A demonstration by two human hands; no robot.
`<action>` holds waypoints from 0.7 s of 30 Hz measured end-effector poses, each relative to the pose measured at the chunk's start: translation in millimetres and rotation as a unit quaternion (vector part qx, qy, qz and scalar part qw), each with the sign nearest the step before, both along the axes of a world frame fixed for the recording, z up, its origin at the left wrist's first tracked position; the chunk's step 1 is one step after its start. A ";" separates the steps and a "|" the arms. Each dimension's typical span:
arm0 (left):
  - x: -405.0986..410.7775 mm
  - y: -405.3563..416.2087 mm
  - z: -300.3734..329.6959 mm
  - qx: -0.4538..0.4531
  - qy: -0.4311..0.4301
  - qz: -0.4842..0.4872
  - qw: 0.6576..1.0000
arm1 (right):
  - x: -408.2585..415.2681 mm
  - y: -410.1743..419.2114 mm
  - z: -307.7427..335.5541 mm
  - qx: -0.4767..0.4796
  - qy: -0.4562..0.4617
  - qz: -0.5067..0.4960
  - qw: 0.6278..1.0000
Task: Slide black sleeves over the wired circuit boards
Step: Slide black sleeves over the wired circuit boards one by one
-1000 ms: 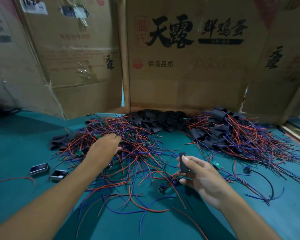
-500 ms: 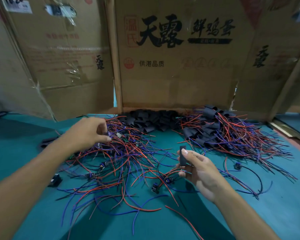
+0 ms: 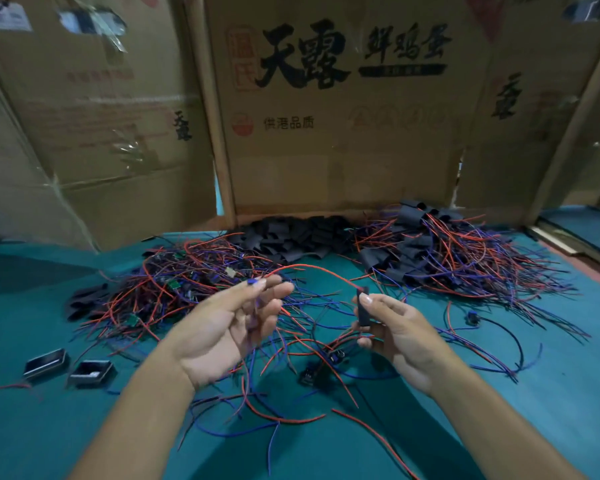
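Note:
My left hand [image 3: 229, 323] is raised palm up over the table and pinches a small wired circuit board [image 3: 253, 283] at its fingertips. The board's red wire [image 3: 312, 268] arcs to the right toward my other hand. My right hand [image 3: 392, 327] pinches an upright black sleeve [image 3: 363, 308] between thumb and fingers. The red wire's end meets the top of that sleeve. A tangle of unsleeved wired boards [image 3: 174, 285] lies at the left. Loose black sleeves [image 3: 291, 237] are heaped at the back.
A pile of sleeved boards with red and blue wires [image 3: 447, 258] lies at the right. Two small black rectangular parts [image 3: 45, 362] sit at the left on the green table [image 3: 32, 306]. Cardboard boxes [image 3: 343, 116] wall off the back. Stray wires [image 3: 284, 417] lie in front.
My left hand lifted a wired board out of the left tangle and brought it toward the middle. My right hand kept the sleeve and rose slightly toward it.

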State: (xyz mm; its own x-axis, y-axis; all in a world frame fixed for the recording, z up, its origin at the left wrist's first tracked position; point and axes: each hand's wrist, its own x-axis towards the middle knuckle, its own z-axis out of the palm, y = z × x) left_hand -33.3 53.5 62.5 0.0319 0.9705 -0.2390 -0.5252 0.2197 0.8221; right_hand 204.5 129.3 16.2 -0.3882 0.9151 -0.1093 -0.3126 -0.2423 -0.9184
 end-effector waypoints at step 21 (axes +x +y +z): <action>48.7 -8.0 -4.2 0.209 0.177 0.235 0.933 | -20.1 -41.9 15.6 0.207 0.128 0.022 0.970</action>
State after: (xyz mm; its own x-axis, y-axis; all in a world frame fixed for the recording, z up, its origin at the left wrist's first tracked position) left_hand 15.4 45.5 58.3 -0.4300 0.8678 0.2491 -0.1623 -0.3457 0.9242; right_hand 184.4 87.4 31.7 -0.3929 0.8425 0.3686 -0.5417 0.1118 -0.8331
